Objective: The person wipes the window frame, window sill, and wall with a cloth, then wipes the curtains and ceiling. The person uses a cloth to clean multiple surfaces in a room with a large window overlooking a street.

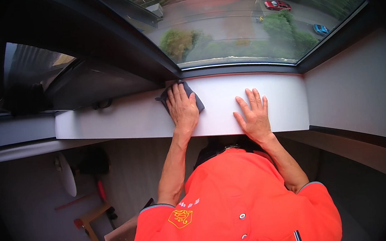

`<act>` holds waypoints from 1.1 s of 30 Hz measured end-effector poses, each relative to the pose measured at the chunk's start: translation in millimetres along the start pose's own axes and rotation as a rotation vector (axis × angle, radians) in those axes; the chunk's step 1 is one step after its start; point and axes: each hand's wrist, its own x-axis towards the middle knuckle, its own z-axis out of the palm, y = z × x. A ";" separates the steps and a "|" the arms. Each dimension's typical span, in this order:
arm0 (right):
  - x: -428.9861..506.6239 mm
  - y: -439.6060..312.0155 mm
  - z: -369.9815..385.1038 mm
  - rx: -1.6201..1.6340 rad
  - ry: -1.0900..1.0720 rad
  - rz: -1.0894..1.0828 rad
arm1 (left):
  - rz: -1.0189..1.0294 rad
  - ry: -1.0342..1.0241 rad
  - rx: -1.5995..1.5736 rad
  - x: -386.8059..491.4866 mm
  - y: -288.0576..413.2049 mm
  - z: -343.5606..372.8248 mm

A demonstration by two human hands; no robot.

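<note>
My left hand [182, 109] lies flat on a folded dark grey cloth [199, 103], pressing it on the white windowsill [216, 118] close to the dark window frame. The cloth sticks out around the fingers on both sides. To the right, my right hand [254, 115] rests palm down on the same sill with its fingers spread and nothing held. Behind the sill stands a window pane [233, 32], through which a road, trees and parked cars show far below.
An open window sash [108, 76] with a dark frame stands at the left, a dark handle [102, 104] low on it. A pale side wall [353, 84] bounds the sill at right. Below left are a chair [120, 238] and a white round object [66, 174].
</note>
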 end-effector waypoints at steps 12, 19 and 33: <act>-0.4 1.5 1.0 -0.006 -0.023 0.006 | -0.071 -0.065 0.073 -39.9 -49.3 -17.8; 0.5 0.9 1.7 -0.027 0.028 -0.034 | 0.116 -0.016 -0.016 -13.5 13.1 10.2; 1.8 -3.3 0.1 -0.052 0.017 -0.010 | 0.138 -0.149 0.012 -35.4 -59.0 -28.9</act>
